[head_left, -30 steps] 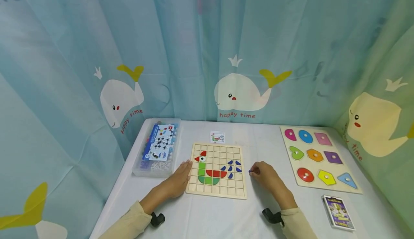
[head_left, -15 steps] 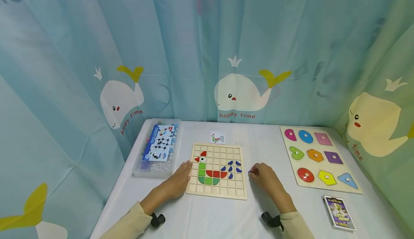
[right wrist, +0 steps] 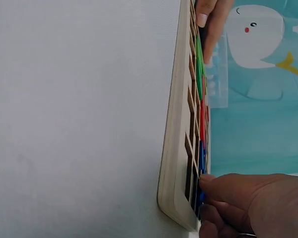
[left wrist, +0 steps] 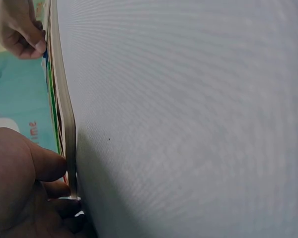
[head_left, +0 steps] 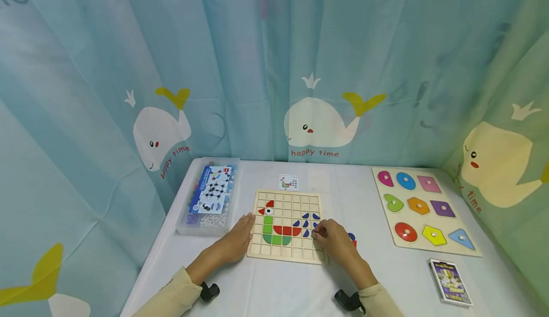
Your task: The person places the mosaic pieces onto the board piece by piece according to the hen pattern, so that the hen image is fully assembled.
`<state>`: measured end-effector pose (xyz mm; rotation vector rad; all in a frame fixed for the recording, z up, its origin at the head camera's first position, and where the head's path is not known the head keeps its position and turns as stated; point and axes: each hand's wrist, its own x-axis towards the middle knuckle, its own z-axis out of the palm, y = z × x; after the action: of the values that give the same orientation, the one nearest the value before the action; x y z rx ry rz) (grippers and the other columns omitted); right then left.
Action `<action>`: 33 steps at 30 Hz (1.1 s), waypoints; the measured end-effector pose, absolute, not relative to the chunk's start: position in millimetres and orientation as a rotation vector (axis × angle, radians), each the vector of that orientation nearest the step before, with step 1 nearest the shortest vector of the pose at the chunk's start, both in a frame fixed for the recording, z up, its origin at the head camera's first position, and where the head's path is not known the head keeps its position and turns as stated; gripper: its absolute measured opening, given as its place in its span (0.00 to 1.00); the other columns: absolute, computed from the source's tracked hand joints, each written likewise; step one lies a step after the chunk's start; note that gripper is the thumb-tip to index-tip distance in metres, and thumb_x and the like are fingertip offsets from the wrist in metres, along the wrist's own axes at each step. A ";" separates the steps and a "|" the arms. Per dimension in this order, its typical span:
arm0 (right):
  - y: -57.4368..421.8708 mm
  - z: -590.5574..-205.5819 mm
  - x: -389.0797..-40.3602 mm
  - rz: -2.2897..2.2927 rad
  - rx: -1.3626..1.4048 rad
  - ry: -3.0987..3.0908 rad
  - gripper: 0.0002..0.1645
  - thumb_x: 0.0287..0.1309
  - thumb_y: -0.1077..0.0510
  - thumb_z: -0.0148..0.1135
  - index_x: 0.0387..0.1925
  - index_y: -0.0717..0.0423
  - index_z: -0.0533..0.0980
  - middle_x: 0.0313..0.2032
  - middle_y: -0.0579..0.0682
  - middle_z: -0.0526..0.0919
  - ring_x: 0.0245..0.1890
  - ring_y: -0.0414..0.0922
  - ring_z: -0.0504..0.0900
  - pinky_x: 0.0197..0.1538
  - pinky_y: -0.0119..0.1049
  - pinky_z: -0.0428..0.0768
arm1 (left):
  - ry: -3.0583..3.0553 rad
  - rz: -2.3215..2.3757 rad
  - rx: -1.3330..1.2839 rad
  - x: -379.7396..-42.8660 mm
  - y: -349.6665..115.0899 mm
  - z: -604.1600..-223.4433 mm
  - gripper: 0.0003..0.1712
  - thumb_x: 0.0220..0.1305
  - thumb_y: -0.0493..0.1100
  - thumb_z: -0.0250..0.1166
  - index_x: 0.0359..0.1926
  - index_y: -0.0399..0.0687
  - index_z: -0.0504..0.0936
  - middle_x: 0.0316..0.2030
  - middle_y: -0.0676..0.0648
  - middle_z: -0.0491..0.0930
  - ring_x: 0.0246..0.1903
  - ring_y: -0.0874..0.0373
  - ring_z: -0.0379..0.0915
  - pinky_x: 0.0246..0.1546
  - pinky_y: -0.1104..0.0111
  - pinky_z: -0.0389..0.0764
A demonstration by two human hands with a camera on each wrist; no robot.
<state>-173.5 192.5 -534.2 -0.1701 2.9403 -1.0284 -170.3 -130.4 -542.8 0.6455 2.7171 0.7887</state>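
A square wooden grid board lies on the table, with a bird of red, green and blue pieces set in its cells. My left hand rests against the board's left edge, fingers extended along it; in the left wrist view the thumb touches the side of the board. My right hand is over the board's right edge, thumb and fingertips pinching a small blue piece right at the cells. Several blue leaf-shaped pieces form the tail nearby. My right fingers partly hide the rightmost cells in the head view.
Behind the board lies a small pattern card. A clear box of molecule-model parts stands left. Loose blue and red pieces lie behind my right hand. A shape-knob puzzle and a card deck are at right.
My right hand has moved left from the table beside the board to over its right edge, carrying the blue piece, uncovering loose pieces behind it. My left hand has stayed still.
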 end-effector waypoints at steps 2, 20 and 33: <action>192.3 -534.9 -171.8 -1.042 -0.156 2.936 0.05 0.64 0.63 0.73 0.36 0.59 0.81 0.32 0.48 0.79 0.32 0.41 0.75 0.33 0.32 0.75 | 2.719 0.782 0.645 -170.2 -129.9 -543.3 0.33 0.84 0.38 0.46 0.81 0.27 0.50 0.82 0.30 0.49 0.82 0.35 0.42 0.82 0.44 0.51; 195.7 -533.0 -165.7 -0.934 -0.159 2.970 0.05 0.65 0.64 0.72 0.37 0.58 0.81 0.33 0.49 0.77 0.32 0.42 0.74 0.34 0.33 0.74 | 2.724 0.786 0.645 -172.0 -130.4 -548.0 0.33 0.84 0.39 0.44 0.82 0.30 0.50 0.82 0.31 0.48 0.83 0.36 0.40 0.82 0.45 0.49; 225.6 -522.2 -164.8 -0.841 -0.040 3.009 0.14 0.64 0.59 0.72 0.46 0.64 0.81 0.39 0.58 0.80 0.37 0.50 0.79 0.40 0.48 0.82 | 2.734 0.788 0.651 -174.8 -131.9 -557.3 0.34 0.85 0.42 0.43 0.83 0.32 0.49 0.83 0.33 0.47 0.83 0.37 0.39 0.83 0.46 0.48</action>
<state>-164.8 225.6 -522.2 -0.0396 3.0090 -0.8409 -174.8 -131.9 -557.3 0.6506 2.7345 0.7879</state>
